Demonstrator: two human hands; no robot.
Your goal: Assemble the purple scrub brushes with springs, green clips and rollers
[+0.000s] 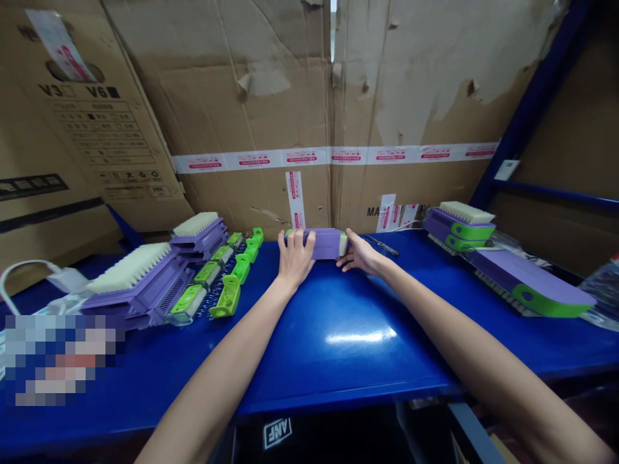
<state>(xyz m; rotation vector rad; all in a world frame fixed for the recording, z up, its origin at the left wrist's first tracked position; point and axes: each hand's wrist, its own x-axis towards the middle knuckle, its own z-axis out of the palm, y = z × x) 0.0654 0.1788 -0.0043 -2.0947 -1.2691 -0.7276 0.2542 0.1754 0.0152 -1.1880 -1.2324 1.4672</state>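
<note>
A purple brush body (325,243) with green ends lies flat at the far middle of the blue table (338,335), close to the cardboard wall. My left hand (294,256) rests over its left end, fingers curled onto the top. At the right end my right hand (360,254) touches it, thumb and fingers pinching near the pale green end cap. Both forearms reach straight forward across the table.
Purple brushes with white bristles (145,280) and green clip parts (227,295) lie at the left. Finished purple-and-green brushes (512,274) are stacked at the right. A thin dark tool (382,245) lies just right of my right hand. Cardboard boxes (290,109) stand behind.
</note>
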